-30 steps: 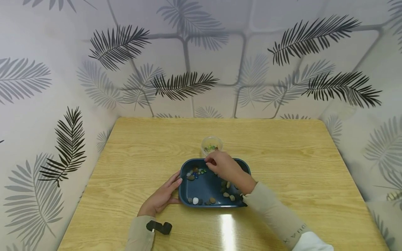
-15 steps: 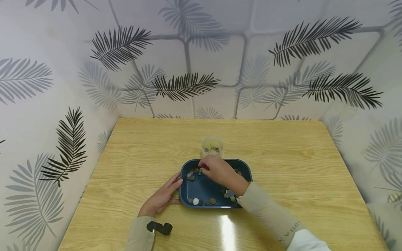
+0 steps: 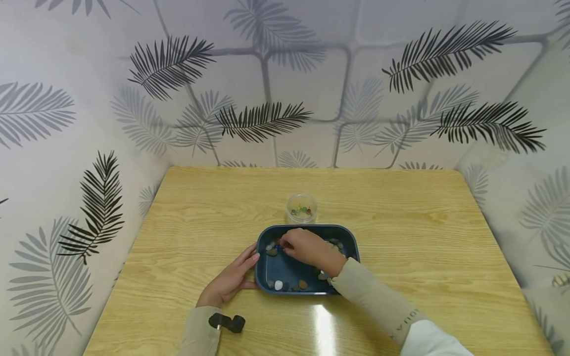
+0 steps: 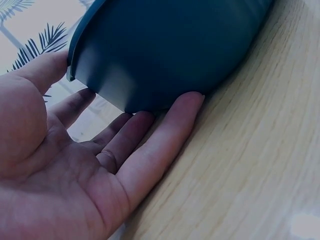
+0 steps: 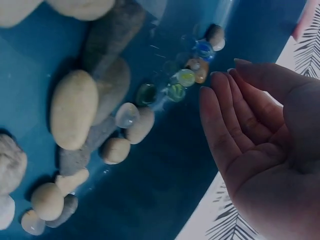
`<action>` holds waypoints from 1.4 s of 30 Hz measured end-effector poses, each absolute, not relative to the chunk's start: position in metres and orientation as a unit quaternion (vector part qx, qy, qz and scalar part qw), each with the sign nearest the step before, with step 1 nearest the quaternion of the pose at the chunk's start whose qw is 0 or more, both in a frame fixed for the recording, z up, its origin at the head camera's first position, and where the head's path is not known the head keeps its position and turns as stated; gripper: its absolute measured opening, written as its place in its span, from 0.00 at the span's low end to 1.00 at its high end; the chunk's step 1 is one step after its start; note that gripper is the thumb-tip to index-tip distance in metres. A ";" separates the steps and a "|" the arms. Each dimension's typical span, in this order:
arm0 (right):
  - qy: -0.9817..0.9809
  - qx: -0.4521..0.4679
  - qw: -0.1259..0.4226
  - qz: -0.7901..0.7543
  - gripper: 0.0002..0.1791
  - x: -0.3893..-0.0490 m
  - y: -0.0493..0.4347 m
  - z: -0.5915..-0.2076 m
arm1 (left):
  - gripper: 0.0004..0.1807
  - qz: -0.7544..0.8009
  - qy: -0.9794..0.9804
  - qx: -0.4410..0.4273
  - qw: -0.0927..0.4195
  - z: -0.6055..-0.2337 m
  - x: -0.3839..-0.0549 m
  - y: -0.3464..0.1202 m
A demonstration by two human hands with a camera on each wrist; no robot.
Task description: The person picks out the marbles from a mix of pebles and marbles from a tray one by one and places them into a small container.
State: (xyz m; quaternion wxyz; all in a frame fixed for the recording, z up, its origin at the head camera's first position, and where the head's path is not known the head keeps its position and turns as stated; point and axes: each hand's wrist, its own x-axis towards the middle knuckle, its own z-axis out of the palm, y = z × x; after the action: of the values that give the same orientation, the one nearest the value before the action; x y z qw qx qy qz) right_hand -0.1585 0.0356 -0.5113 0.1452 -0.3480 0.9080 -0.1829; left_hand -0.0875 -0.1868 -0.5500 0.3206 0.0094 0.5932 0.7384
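My left hand (image 3: 227, 283) rests against the left side of a dark blue tray (image 3: 285, 293). In the left wrist view its thumb touches the rim and the straight fingers (image 4: 165, 145) lie along the tray's outer wall and underside. Inside the tray, my right hand (image 3: 306, 247) reaches down to a cluster of pebbles and glass marbles at the far left. The right wrist view shows its fingertips close together beside a yellow-green marble (image 5: 186, 77), a blue marble (image 5: 204, 49) and a brown pebble (image 5: 199, 72). Whether a marble is between the tips is hidden.
Behind the tray stands a clear round cup (image 3: 302, 208) with several colored marbles in it. A white pebble (image 3: 278, 285) and several darker ones line the tray's near edge; more lie at its right. A patterned wall (image 3: 285, 74) closes off the table's back.
From beside the cup, my right hand has moved left and lower, over the tray's left-hand cluster of marbles and pebbles. My left hand stays at the tray's side.
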 end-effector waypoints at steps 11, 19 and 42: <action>0.909 -0.360 0.118 -0.175 0.10 -0.159 0.033 -0.521 | 0.31 0.737 0.595 0.012 0.320 -0.551 -0.089 -0.187; 0.911 -0.360 0.109 -0.171 0.09 -0.160 0.032 -0.526 | 0.31 0.736 0.602 0.006 0.310 -0.565 -0.091 -0.188; 0.909 -0.367 0.111 -0.164 0.07 -0.162 0.030 -0.536 | 0.31 0.734 0.598 0.009 0.323 -0.551 -0.088 -0.187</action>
State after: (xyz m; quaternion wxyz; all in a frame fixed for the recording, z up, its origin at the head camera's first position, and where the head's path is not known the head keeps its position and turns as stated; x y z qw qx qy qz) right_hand -0.1622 0.0298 -0.5355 0.1105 -0.3669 0.9090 -0.1639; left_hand -0.0881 -0.1874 -0.5514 0.3229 0.0086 0.5977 0.7338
